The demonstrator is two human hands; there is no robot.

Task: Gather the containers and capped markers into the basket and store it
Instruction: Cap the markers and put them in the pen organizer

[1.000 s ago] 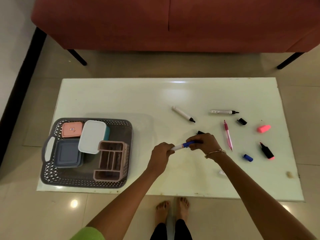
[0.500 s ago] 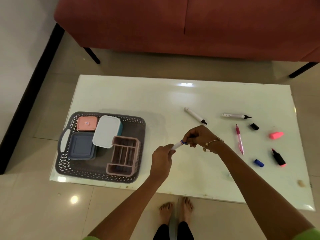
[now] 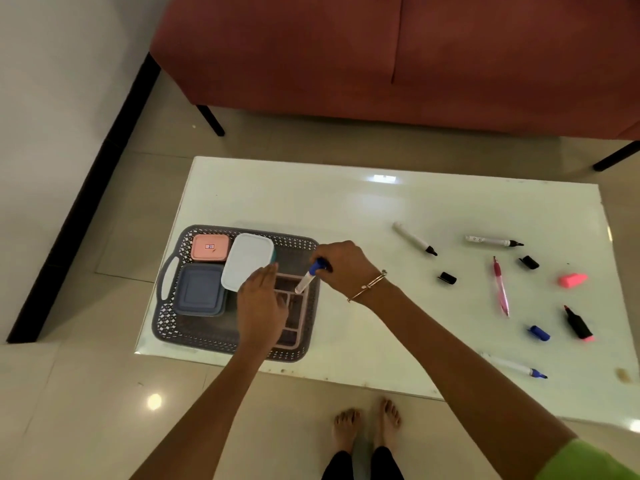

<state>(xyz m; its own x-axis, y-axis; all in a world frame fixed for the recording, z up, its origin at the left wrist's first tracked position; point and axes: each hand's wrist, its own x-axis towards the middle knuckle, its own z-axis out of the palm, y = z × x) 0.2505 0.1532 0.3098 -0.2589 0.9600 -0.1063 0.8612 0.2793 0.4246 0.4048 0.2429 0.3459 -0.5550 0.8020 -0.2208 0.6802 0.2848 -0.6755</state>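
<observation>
A grey lattice basket (image 3: 188, 332) sits at the table's front left. It holds a pink box (image 3: 210, 247), a white-lidded container (image 3: 246, 260), a grey-blue container (image 3: 199, 289) and a pink divided organiser (image 3: 293, 336). My right hand (image 3: 344, 266) grips a capped blue marker (image 3: 308, 278) by its cap, its white barrel pointing down over the organiser. My left hand (image 3: 261, 306) hovers flat over the organiser, fingers apart, holding nothing. Loose on the right lie two uncapped black markers (image 3: 415, 239) (image 3: 493, 241), a pink pen (image 3: 501, 287), a highlighter (image 3: 579, 323), an uncapped blue marker (image 3: 516, 367) and separate caps.
Black caps (image 3: 447, 277) (image 3: 529, 262), a pink cap (image 3: 572, 280) and a blue cap (image 3: 539, 333) lie among the markers. The white table (image 3: 346, 209) stands on a tiled floor, with a red sofa (image 3: 381, 53) behind it and a wall at left. My bare feet show below the table's front edge.
Both hands have moved left from the table's middle to over the basket. The blue marker has gone from both hands to my right hand alone; my left hand has let go and opened.
</observation>
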